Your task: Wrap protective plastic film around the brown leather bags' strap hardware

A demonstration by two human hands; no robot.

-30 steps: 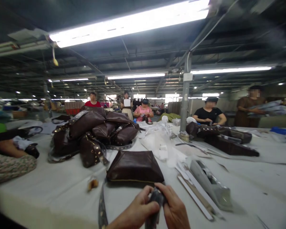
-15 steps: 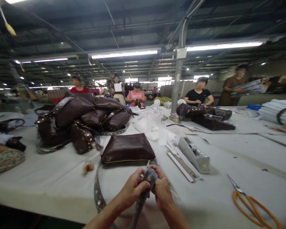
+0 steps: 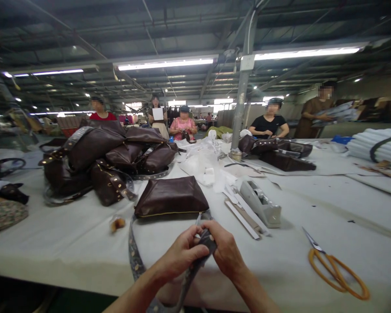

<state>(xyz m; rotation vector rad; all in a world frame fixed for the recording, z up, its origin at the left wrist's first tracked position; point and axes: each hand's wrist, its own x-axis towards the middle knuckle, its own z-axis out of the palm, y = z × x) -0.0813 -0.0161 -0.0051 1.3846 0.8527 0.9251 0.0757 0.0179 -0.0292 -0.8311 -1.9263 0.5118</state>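
Observation:
A dark brown leather bag (image 3: 172, 198) lies on the white-covered table, its gold zip edge towards me. Its studded strap (image 3: 135, 252), wrapped in clear plastic, loops off the table's front edge and back up. My left hand (image 3: 185, 252) pinches the strap between thumb and fingers. From the other side my right hand (image 3: 224, 248) grips the same stretch of strap, close against the left. The fingertips partly hide that part of the strap. Right of my hands lie scissors (image 3: 335, 269) with orange handles.
Several brown bags (image 3: 97, 148) are heaped at the left; more bags (image 3: 280, 152) lie at the back right. A tape dispenser (image 3: 260, 204) stands beside white strips (image 3: 243, 219). A metal post (image 3: 243, 95) rises behind. Several people sit or stand beyond, and a sleeved arm (image 3: 6, 213) rests at left.
My right hand has turned further over the strap, covering more of it, and the held part has tilted. The whole view has shifted slightly.

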